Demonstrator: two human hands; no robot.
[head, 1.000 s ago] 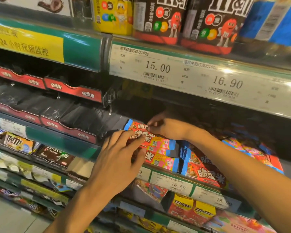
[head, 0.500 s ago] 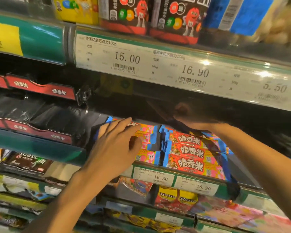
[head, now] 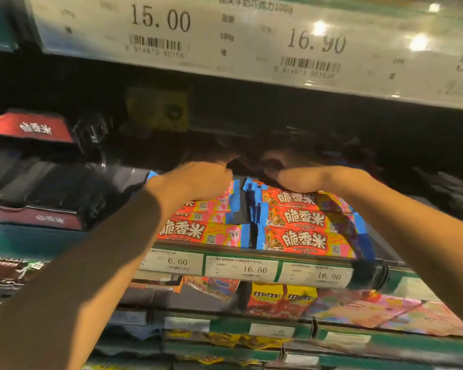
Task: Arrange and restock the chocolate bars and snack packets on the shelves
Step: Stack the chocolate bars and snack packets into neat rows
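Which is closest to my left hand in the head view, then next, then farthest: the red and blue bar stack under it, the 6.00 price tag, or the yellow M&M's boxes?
From the left hand:
1. Red and blue bar stack, directly beneath it.
2. 6.00 price tag, on the shelf edge below.
3. Yellow M&M's boxes, one shelf lower, to the right.

Two bar stacks (head: 294,222) side by side on shelf (head: 251,249); both hands behind, above them.

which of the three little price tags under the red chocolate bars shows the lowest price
The leftmost tag, reading 6.00. It sits just right of the left forearm; the middle tag reads 16.50 and the right tag 16.90.
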